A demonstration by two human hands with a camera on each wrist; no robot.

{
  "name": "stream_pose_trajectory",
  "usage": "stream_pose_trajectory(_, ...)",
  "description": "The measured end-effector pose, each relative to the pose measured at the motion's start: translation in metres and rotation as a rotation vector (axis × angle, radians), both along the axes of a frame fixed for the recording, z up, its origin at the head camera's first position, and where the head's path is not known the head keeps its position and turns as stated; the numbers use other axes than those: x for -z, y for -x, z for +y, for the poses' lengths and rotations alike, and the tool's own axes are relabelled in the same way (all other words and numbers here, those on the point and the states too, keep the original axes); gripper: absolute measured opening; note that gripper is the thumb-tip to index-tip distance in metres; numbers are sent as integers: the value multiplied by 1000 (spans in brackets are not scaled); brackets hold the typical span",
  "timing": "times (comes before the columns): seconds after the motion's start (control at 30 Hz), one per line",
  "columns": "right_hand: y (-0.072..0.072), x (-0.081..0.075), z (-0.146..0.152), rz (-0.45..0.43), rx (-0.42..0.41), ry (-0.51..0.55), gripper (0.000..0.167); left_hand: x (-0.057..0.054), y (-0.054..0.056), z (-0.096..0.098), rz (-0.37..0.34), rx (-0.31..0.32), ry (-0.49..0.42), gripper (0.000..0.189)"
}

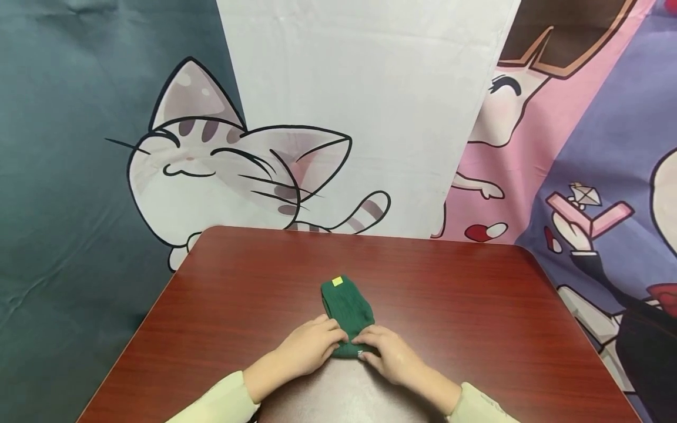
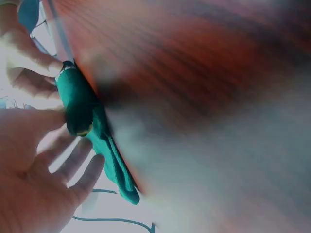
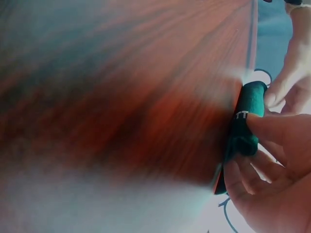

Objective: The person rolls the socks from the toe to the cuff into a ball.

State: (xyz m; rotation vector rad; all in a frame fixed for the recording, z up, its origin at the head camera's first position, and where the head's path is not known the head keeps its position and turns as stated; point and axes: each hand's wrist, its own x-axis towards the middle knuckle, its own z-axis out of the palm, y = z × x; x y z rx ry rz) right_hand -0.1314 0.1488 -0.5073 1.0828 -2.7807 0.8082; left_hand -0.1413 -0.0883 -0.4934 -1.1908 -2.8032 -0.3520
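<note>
A dark green knit cloth [image 1: 349, 305], sock-like in shape, lies on the table with a small yellow square at its far end. Its near end is rolled into a thick tube, and white lettering shows on the roll [image 3: 250, 104]. From the left side my left hand [image 1: 312, 343] holds the roll between thumb and fingers. My right hand [image 1: 394, 355] grips the other side of it, thumb on the near face beside the lettering. Both hands' fingertips nearly meet over the roll. Layered cloth trails beyond the fingers in the left wrist view.
The reddish-brown wooden table [image 1: 449, 294] has rounded far corners. Behind it hangs a cartoon-printed backdrop [image 1: 359, 88] with a cat figure at left. Light sleeves [image 1: 222, 399] cover both forearms.
</note>
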Motion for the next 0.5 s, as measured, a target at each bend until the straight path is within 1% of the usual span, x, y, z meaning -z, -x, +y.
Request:
stream_pose_trajectory(0.1, 2, 1, 1, -28, -6, 30, 26, 0, -2, -5, 28, 65, -17, 16)
stream_pose_trajectory(0.17, 3, 1, 2, -43, -9, 48, 27, 0, -3, -7, 27, 81, -27, 18)
stream_pose_trajectory(0.23, 4, 1, 3, -50, -13, 56, 29, 0, -5, -9, 0, 77, -31, 24)
stream_pose_trajectory(0.37, 5, 1, 3, -55, -23, 44, 34, 2, -7, -11, -73, 49, -23, 37)
stream_pose_trajectory(0.43, 5, 1, 3, -64, -23, 38, 35, 3, -8, -11, -84, 42, -15, 40)
stream_pose_trajectory(0.5, 5, 1, 3, -76, -16, 35, 34, 4, -8, -11, -78, 45, -10, 41)
